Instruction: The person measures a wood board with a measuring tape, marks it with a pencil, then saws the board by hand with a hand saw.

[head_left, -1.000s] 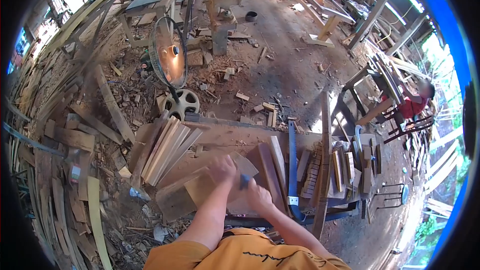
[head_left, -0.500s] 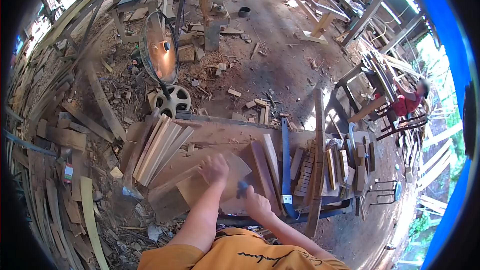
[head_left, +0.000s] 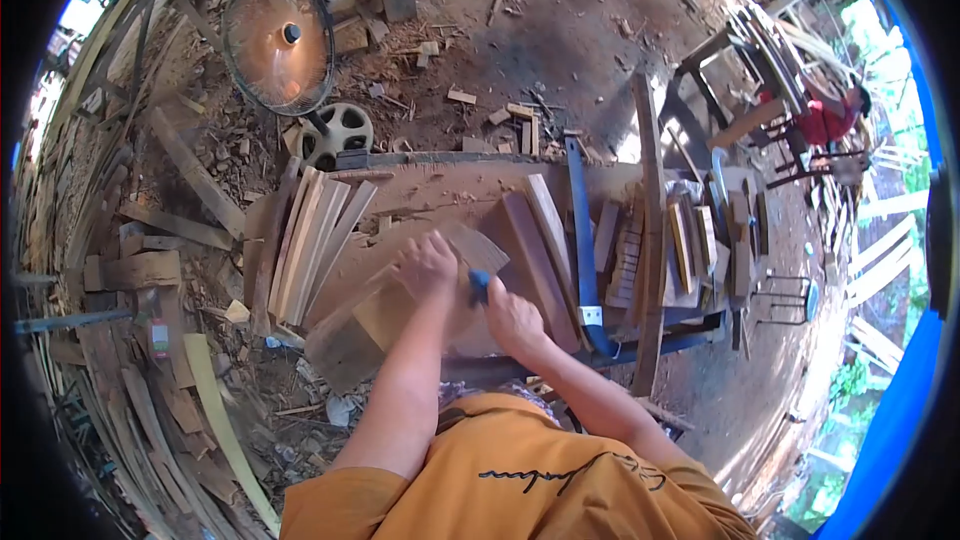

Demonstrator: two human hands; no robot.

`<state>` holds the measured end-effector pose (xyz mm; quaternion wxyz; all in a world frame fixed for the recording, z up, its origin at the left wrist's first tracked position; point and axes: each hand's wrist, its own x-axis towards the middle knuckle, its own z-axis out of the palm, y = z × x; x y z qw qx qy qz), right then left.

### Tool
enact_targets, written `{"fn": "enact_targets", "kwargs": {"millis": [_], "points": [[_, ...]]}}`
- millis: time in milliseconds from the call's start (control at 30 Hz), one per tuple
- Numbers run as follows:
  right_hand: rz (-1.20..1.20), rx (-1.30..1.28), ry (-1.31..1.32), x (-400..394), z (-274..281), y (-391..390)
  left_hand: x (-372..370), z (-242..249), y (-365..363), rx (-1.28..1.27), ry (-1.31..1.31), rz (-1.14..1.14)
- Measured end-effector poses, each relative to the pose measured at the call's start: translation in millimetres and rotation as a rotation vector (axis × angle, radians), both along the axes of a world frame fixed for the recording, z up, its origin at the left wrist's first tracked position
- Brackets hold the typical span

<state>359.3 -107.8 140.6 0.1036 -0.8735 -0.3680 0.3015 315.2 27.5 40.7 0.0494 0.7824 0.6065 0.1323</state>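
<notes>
My left hand point(head_left: 427, 265) lies on a flat tan wooden board point(head_left: 380, 318) on the workbench, with its fingers spread over the wood. Close by on the right, my right hand point(head_left: 514, 320) is closed around a small blue-handled tool point(head_left: 479, 286). Its working end points toward the board near my left fingers and is too blurred to identify. Part of the board is covered by my left hand and forearm. A thick reddish-brown wood piece point(head_left: 540, 268) lies to the right of the tool.
Pale wooden strips point(head_left: 312, 240) lie at the bench's left. A long blue metal bar point(head_left: 580, 230) and several wood pieces point(head_left: 690, 240) are on the right. Beyond the bench point(head_left: 440, 180) stands a fan point(head_left: 285, 50). A person in red point(head_left: 832, 120) sits far right.
The view has tilted down, so the bench and both hands appear higher. My right hand with the blue tool has come nearer my left hand, which stays on the board.
</notes>
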Motion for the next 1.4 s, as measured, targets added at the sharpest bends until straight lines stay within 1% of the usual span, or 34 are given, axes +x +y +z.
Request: {"fn": "enact_targets", "kwargs": {"millis": [33, 67, 133, 200, 267, 333, 400, 467, 533, 633, 700, 733, 800, 833, 867, 933, 1000, 1100, 1133, 1200, 1233, 1300, 1333, 1400], "points": [[0.018, 0.059, -0.011, 4, -10, 15, -1, 8, 2, -0.089, 0.028, -0.021], [0.042, 0.121, -0.021, 5, -14, 23, 0, 13, 4, -0.084, 0.037, -0.023], [0.028, 0.108, -0.011, 3, -14, 16, 0, 19, 8, -0.293, 0.119, -0.018], [-0.005, 0.084, -0.012, 2, -4, 0, 0, 17, 10, -0.264, 0.139, -0.058], [0.068, -0.062, -0.114, -4, 15, -26, 0, 16, 5, -0.134, 0.123, -0.058], [0.076, -0.091, -0.112, -4, 9, -27, -1, 13, 2, -0.116, 0.123, -0.064], [0.061, 0.017, -0.043, 1, -8, -1, 1, 13, 4, -0.121, 0.133, -0.041], [0.055, 0.066, -0.055, 8, -16, 19, 3, 11, 4, -0.095, 0.140, -0.024], [0.065, 0.118, -0.112, 6, -16, 20, 1, 11, 5, -0.162, 0.157, -0.019], [0.007, 0.044, -0.029, 6, 9, -14, -1, 13, 3, -0.134, 0.122, -0.058], [0.012, -0.036, -0.020, 4, 13, -25, 0, 13, 3, -0.134, 0.131, -0.061], [0.007, -0.039, -0.020, 6, 9, -23, 1, 14, 3, -0.126, 0.137, -0.054], [0.004, 0.107, -0.044, 10, -9, -3, 2, 18, 3, -0.154, 0.136, -0.062], [0.017, 0.095, -0.095, 8, -22, 10, 2, 15, 5, -0.188, 0.137, -0.039], [0.011, 0.104, -0.098, 7, -21, 14, 3, 15, 7, -0.223, 0.139, -0.016], [0.022, 0.042, -0.133, 0, -15, 17, 1, 14, 3, -0.172, 0.135, -0.031], [0.007, 0.055, -0.101, -2, 1, -7, 2, 13, 3, -0.135, 0.123, -0.046], [-0.001, -0.051, -0.041, -3, 17, -26, 0, 10, 5, -0.168, 0.143, -0.053], [-0.001, -0.055, -0.034, -4, 12, -19, -1, 8, 4, -0.172, 0.150, -0.053], [0.025, -0.012, -0.108, -1, -12, 12, -1, 4, 5, -0.139, 0.136, -0.042], [0.041, 0.057, -0.129, 0, -28, 28, 0, 4, 7, -0.125, 0.137, -0.042], [0.016, 0.059, -0.117, 1, -2, 32, 0, 8, 7, -0.198, 0.133, -0.038], [-0.009, 0.039, -0.109, 2, 7, 29, -2, 11, 6, -0.193, 0.141, -0.046], [0.013, -0.008, -0.058, 4, 6, 2, 1, 23, 3, -0.186, 0.133, -0.075]]}}
